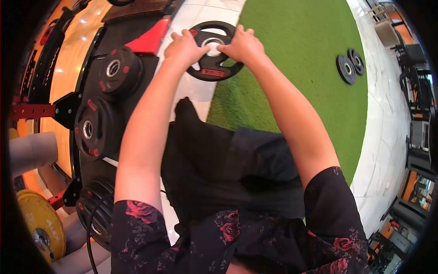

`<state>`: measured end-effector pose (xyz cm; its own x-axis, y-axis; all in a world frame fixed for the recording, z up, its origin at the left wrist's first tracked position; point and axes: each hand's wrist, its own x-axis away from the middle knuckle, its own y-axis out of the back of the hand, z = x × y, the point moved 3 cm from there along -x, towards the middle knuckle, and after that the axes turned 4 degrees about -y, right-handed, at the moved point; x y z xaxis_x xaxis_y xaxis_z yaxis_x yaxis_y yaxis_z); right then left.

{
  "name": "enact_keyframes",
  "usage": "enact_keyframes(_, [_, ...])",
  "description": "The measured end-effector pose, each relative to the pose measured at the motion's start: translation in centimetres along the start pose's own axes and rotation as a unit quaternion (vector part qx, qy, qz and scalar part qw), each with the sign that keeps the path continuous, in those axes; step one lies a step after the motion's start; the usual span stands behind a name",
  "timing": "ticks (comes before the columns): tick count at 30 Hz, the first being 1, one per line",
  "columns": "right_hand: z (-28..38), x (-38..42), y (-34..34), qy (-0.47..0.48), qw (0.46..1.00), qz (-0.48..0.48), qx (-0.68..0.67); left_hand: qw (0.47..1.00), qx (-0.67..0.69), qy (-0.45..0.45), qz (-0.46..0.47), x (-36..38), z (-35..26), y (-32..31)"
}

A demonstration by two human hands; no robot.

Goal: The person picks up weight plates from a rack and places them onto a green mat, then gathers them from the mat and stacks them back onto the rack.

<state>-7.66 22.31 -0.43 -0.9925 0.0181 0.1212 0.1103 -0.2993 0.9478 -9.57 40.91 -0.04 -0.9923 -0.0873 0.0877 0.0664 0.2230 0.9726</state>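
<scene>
Both hands are on a black weight plate (213, 73) with red markings and a metal hub ring, in front of me at the top centre. My left hand (183, 48) grips its left side, the thumb reaching in toward the hub. On the opposite side, my right hand (245, 45) is closed around the rim, its thumb likewise near the centre. Under the plate lie the white tile strip and the edge of the green turf (292, 77). Parts of the grip openings are covered by my fingers.
Along the left, stacked black plates (119, 75) lie on a dark mat, with another stack (102, 130) nearer me. A yellow plate (43, 228) and a red rack beam (34, 111) are farther left. Two plates (346, 69) rest on the turf at right. My bent legs are below.
</scene>
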Motion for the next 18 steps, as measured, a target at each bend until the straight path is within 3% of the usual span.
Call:
enact_keyframes(5, [15.7, -3.2, -2.9, 0.090, 0.994, 0.032, -0.052, 0.996, -0.042, 0.072, -0.040, -1.3, 14.3, 6.6])
enact_keyframes(10, [29.1, -3.4, -6.2, 0.154, 0.986, 0.011, -0.068, 0.987, -0.058, 0.151, -0.019, -1.3, 27.0, 10.0])
enact_keyframes(12, [32.4, -3.5, -7.9, 0.153, 0.984, 0.071, -0.062, 0.980, -0.058, 0.186, -0.049, -0.8, 30.4, 9.8])
enact_keyframes(15, [34.7, -3.7, -9.7, 0.162, 0.983, 0.085, -0.028, 0.980, -0.044, 0.192, -0.019, -1.1, 33.4, 9.0])
enact_keyframes(18, [35.2, -4.0, -11.1, 0.163, 0.981, 0.104, 0.002, 0.980, -0.064, 0.185, -0.047, -1.1, 34.2, 7.4])
